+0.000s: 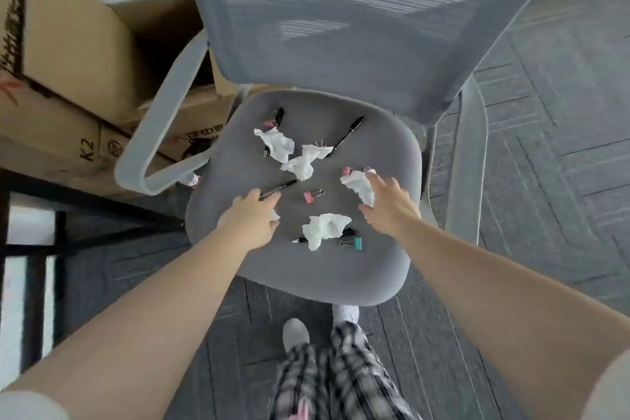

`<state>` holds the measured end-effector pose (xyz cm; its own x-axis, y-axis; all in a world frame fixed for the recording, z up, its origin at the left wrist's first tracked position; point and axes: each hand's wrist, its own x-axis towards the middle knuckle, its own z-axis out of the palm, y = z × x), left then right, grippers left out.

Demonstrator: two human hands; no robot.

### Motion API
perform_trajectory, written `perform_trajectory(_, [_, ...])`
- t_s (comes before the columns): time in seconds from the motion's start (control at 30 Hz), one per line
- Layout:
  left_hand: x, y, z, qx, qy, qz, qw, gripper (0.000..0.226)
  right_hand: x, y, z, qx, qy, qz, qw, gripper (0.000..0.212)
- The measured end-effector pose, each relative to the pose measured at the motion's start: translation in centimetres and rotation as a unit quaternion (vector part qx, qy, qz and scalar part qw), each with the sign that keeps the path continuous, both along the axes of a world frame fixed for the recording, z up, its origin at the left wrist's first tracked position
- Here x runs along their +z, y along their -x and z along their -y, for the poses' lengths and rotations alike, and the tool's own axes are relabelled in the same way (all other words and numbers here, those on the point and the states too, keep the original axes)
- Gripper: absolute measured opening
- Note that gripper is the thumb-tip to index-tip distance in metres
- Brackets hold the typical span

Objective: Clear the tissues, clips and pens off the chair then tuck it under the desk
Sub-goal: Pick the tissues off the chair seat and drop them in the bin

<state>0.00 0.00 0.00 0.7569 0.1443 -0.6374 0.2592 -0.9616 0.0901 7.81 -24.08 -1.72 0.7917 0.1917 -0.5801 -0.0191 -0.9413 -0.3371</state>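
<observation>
- Plaid trousers (327, 372) and light shoes (296, 332) at the bottom, on grey carpet (545, 181).
- Grey chair (238, 249) seat straight ahead, mesh back at the far side.
- Near edge of seat: crumpled tissue (324, 228) lying over a black pen (349, 232), teal binder clip (353, 242) just beside.
- Left hand (254, 218) curled, fingers closed on a black pen (283, 186); a white bit of tissue shows under the palm.
- Right hand (388, 206) fingers spread, partly open, touching a tissue (359, 186) on the seat's right side; grip not certain.
- Pink clip (310, 196) between the hands.
- Mid seat: tissue (303, 162), black pen (347, 136).
- Far left of seat: tissue (276, 143), pink clip (271, 123).
- Cardboard boxes (75, 44) stacked left of the chair.
</observation>
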Motion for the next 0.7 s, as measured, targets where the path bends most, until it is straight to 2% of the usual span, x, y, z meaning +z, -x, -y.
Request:
perform_trajectory(0.13, [-3.4, 0.1, 0.3, 0.009, -0.006, -0.033, 0.999, 0.059, -3.2, -0.2, -0.8, -0.022, 0.036, 0.012, 0.999, 0.065])
perform_trajectory(0.27, [-5.8, -0.2, -0.3, 0.014, -0.025, -0.021, 0.999, 0.06, -5.5, -1.0, -1.3, -0.063, 0.051, 0.017, 0.997, 0.073])
perform_trajectory(0.43, [-8.0, -0.4, -0.5, -0.008, -0.037, -0.011, 0.999, 0.046, -6.8, -1.1, -2.4, -0.056, 0.075, 0.022, 0.995, 0.077])
perform_trajectory(0.5, [-8.3, -0.7, -0.6, -0.031, -0.048, 0.006, 0.998, 0.034, -6.7, -1.3, -2.8, -0.064, 0.063, 0.036, 0.995, 0.066])
perform_trajectory(0.57, [-8.3, -1.0, -0.7, -0.037, -0.056, 0.019, 0.998, 0.026, -6.4, -1.4, -3.0, -0.072, 0.031, 0.047, 0.996, 0.044])
perform_trajectory(0.7, [-7.3, -1.7, -0.8, 0.008, -0.027, 0.045, 0.999, 0.021, -5.3, -1.2, -3.8, -0.072, -0.033, 0.066, 0.995, 0.016])
